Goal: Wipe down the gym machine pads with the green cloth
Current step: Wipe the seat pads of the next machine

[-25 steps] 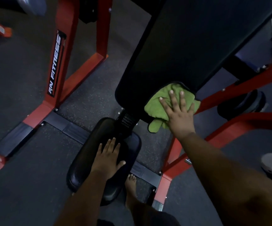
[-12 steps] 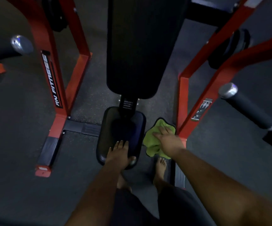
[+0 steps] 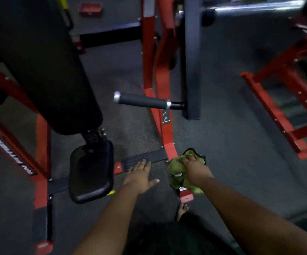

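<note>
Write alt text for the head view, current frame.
A person's right hand grips a bunched green cloth low beside a red machine frame, while the left hand is open, fingers spread, right of the black seat pad.

The whole picture is a bit blurry. The white words on the red frame [image 3: 10,153] at the left are too smeared to read. The big black back pad [image 3: 44,70] is cut off at the top. The right hand [image 3: 195,167] hides part of the green cloth [image 3: 176,168], and its fingertips are too blurry to make out.
</note>
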